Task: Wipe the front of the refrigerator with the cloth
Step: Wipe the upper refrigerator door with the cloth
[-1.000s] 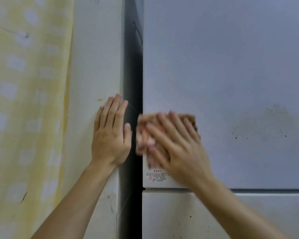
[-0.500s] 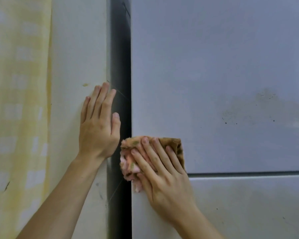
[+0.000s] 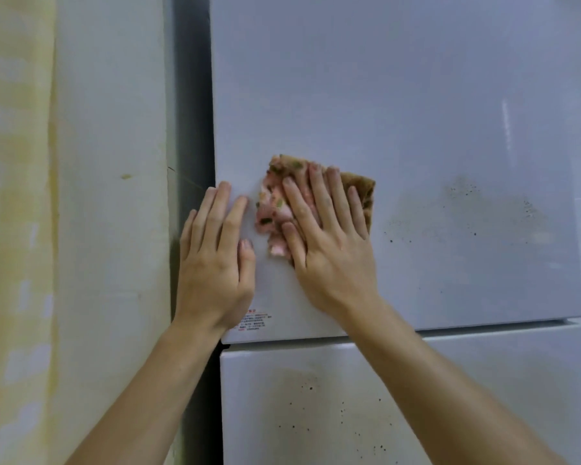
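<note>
Only the person's arms show: a left hand (image 3: pixel 215 263) and a right hand (image 3: pixel 329 253), each on a bare forearm uncovered down to the picture's lower edge. The fingers (image 3: pixel 321 196) are long and slender, with short, rounded nails that look plain.

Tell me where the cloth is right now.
Head view: the cloth lies on the refrigerator's upper door, low and left, under the right hand, beside the left hand.
</note>
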The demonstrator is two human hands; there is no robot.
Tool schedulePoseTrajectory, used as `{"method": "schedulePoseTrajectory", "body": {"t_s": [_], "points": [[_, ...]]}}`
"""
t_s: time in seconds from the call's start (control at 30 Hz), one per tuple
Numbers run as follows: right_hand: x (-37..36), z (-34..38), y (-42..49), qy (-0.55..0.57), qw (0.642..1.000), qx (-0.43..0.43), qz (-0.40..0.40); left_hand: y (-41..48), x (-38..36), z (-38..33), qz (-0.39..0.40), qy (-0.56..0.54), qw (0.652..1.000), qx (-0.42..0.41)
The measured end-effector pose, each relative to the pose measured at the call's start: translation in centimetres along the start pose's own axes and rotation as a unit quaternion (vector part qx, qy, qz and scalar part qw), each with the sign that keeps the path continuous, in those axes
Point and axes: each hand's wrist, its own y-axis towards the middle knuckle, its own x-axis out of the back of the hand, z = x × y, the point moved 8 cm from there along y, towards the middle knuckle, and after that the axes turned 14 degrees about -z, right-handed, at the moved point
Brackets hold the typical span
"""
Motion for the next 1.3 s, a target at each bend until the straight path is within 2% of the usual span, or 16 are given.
{"method": "schedulePoseTrajectory", "body": {"t_s": [0.2, 0.37, 0.43, 0.5, 0.57, 0.77, 0.93, 1.0, 1.1, 1.2, 1.3], "points": [[3.6, -1.3, -8.3, 0.022, 0.994, 0.058, 0.087, -0.8, -0.5, -1.7, -0.022, 0.030, 0.999, 0.027], [3.9, -3.4, -7.8, 0.046, 0.989, 0.104, 0.100, -2.3, -1.8, -4.9, -0.005, 0.025, 1.000, -0.014], [3.2, -5.3, -4.7, 0.038, 0.994, 0.085, 0.061, -2.3, -2.0, -5.0, -0.005, 0.031, 0.999, -0.005], [2.3, -7.8, -0.3, 0.018, 0.999, 0.032, 0.024, -2.3, -2.1, -5.0, 0.002, 0.031, 0.999, 0.003], [1.5, -9.3, 2.9, -0.001, 1.000, -0.005, 0.023, -2.3, -2.3, -5.0, 0.010, 0.031, 0.999, 0.003], [2.0, -8.2, 0.3, -0.004, 0.999, -0.041, 0.011, -2.3, -2.2, -5.1, -0.008, 0.041, 0.999, 0.004], [4.7, -6.3, -7.5, 0.036, 0.993, 0.065, 0.095, -2.2, -2.1, -5.2, -0.021, 0.019, 0.999, 0.038], [5.1, -6.8, -8.4, 0.042, 0.987, 0.096, 0.125, -2.3, -2.1, -5.3, -0.021, 0.019, 0.998, 0.052], [5.2, -7.9, -8.0, 0.044, 0.977, 0.145, 0.153, -2.5, -2.7, -7.0, 0.001, 0.022, 0.999, 0.031], [4.8, -9.5, -5.8, 0.043, 0.983, 0.136, 0.119, -2.8, -3.7, -8.8, 0.008, 0.021, 0.999, 0.023], [3.2, -11.8, -0.4, 0.017, 0.997, 0.050, 0.062, -2.5, -4.2, -8.8, 0.001, 0.009, 0.998, 0.059]]}}
